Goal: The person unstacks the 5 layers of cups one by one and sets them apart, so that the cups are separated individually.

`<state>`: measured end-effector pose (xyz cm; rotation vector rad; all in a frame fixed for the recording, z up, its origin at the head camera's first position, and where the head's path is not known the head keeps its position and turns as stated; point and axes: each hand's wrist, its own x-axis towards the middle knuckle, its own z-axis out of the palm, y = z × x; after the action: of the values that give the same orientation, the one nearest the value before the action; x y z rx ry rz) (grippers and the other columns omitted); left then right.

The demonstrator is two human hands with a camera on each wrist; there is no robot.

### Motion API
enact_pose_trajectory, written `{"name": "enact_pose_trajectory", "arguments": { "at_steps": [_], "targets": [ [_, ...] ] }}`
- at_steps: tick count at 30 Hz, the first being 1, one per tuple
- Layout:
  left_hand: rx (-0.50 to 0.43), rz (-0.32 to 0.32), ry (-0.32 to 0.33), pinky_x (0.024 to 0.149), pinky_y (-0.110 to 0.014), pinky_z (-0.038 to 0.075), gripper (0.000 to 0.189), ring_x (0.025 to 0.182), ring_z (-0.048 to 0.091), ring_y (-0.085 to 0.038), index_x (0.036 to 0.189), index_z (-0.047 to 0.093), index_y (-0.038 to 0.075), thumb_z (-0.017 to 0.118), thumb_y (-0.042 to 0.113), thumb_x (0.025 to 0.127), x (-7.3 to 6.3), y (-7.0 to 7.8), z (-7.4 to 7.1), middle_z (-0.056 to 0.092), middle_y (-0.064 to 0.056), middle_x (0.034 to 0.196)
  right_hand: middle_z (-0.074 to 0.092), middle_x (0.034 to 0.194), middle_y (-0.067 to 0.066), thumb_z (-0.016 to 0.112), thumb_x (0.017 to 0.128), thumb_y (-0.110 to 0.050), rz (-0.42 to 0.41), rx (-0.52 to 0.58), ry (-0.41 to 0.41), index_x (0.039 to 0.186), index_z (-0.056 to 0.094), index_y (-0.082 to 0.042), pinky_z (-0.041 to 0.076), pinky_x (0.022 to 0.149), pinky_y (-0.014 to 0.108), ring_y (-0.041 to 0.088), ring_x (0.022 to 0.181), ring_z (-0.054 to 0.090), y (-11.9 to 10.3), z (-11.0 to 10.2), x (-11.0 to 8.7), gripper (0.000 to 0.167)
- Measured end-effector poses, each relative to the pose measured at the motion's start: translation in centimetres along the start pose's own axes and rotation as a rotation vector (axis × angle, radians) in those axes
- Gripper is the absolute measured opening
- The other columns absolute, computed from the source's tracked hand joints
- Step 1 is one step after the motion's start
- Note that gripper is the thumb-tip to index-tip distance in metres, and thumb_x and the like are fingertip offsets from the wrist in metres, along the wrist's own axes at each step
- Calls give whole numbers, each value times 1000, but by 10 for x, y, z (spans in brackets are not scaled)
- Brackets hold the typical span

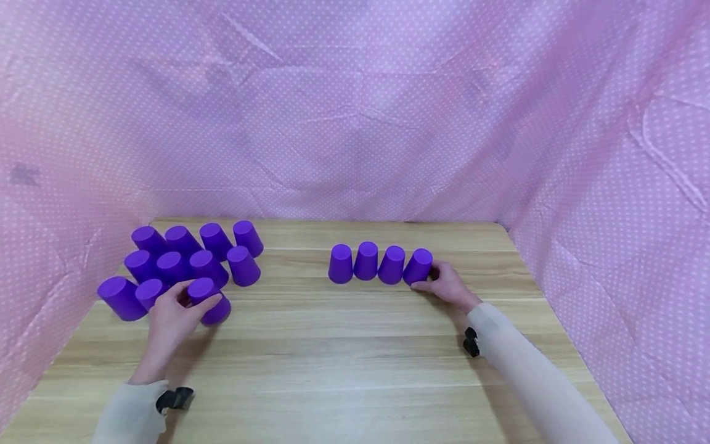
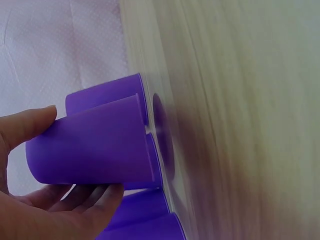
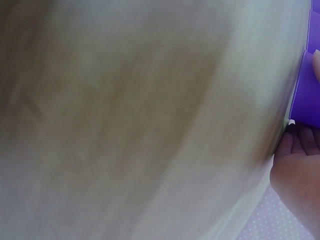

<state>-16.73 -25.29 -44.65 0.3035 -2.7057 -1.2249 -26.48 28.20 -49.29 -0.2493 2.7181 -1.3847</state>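
Note:
On the left of the head view, my left hand (image 1: 171,322) grips an upside-down purple cup (image 1: 217,313) at the front of a cluster. The left wrist view shows thumb and fingers around this cup (image 2: 92,142); its rim appears slightly off the wood. Farther right, my right hand (image 1: 449,287) holds the rightmost purple cup (image 1: 418,265) of a short row, thumb on the near side and fingers behind. That cup (image 3: 304,95) is cut off at the right edge of the right wrist view. Its neighbour (image 1: 391,265) stands close on its left.
Several upside-down purple cups (image 1: 173,267) stand in three rows on the left, some partly hidden by my left hand. The other row cups (image 1: 341,264) are inverted too. A wooden table (image 1: 333,345) lies beneath, with pink dotted cloth (image 1: 355,123) at the back and sides.

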Motion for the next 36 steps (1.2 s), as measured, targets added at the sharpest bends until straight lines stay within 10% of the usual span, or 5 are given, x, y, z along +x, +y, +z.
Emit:
{"name": "enact_pose_trajectory", "arguments": {
  "at_steps": [25, 36],
  "targets": [
    [-23, -136, 6, 94, -57, 42, 79, 116, 47, -45, 140, 40, -4, 74, 39, 83, 2, -12, -10, 48, -31, 131, 65, 104, 12, 83, 75, -17, -9, 17, -10, 111, 62, -2, 47, 89, 40, 25, 95, 60, 4, 2, 4, 45],
    [-26, -50, 81, 98, -55, 39, 85, 123, 44, -44, 146, 35, 2, 76, 39, 81, 2, -6, -10, 44, -27, 138, 65, 107, 16, 83, 76, -18, -1, 13, -17, 113, 61, 1, 47, 90, 43, 29, 97, 60, 1, -1, 1, 47]
  ]
}}
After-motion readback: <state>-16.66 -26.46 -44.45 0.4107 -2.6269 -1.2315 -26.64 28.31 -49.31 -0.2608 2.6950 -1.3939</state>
